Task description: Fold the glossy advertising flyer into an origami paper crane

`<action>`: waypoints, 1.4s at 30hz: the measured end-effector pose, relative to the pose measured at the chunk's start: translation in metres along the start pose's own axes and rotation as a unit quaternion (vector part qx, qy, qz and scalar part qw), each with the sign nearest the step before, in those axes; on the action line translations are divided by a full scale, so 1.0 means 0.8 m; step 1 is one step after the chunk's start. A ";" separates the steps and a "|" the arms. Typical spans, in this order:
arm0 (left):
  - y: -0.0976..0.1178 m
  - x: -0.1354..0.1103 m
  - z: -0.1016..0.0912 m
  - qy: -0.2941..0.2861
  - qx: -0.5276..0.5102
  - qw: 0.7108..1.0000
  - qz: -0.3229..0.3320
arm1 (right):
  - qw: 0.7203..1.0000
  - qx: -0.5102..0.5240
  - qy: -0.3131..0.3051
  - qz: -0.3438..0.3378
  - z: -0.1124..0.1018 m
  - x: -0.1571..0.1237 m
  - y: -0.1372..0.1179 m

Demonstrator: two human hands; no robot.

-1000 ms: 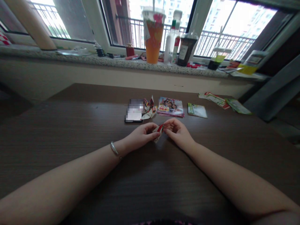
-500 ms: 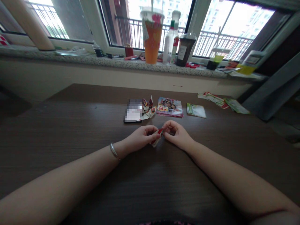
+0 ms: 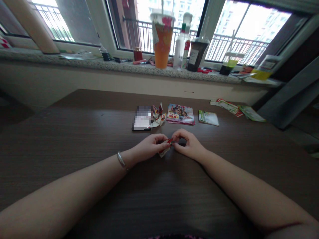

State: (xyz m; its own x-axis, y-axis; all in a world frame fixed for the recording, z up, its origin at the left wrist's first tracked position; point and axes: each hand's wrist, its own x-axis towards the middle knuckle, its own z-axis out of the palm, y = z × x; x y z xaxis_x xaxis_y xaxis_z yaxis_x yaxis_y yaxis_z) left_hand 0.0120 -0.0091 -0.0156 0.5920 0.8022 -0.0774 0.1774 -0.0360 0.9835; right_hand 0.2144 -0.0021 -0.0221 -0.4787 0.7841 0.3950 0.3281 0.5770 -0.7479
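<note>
A small folded piece of printed paper (image 3: 164, 152), red and whitish, is pinched between the thumb and fingers of my left hand (image 3: 153, 146), low over the dark table (image 3: 119, 202). My right hand (image 3: 188, 143) has its thumb and fingertips closed at the paper's upper right end. Just beyond my hands lie a phone (image 3: 142, 119) with a blurred screen, folded colourful paper pieces (image 3: 159, 116) touching its right side, and a stack of printed flyers (image 3: 181, 114).
Right of the flyers lies a small green and white paper stack (image 3: 208, 117). Paper strips (image 3: 230, 107) and a green leaflet (image 3: 252, 113) rest at the far right. On the windowsill (image 3: 119, 68) stand an orange drink cup (image 3: 162, 39), a dark cup (image 3: 196, 54) and bottles (image 3: 179, 46).
My right hand has shifted slightly, its fingers more curled at the paper's tip. The paper has tilted a little in my left hand, which stays nearly in place.
</note>
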 end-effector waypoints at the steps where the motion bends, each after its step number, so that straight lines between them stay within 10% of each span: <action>1: 0.000 0.000 0.000 -0.002 -0.003 1.000 0.000 | 1.000 0.000 -0.003 0.000 0.000 0.000 0.000; 42: -0.007 0.001 0.003 0.069 -0.022 0.997 0.019 | 0.994 -0.075 0.050 -0.055 0.003 -0.001 -0.007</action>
State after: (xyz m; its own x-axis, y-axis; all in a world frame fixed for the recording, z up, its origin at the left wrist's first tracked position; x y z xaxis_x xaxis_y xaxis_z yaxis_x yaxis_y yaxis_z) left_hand 0.0137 -0.0097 -0.0213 0.4830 0.8754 -0.0195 0.1206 -0.0444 0.9917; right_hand 0.2113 -0.0060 -0.0195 -0.4383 0.7285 0.5265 0.3998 0.6826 -0.6117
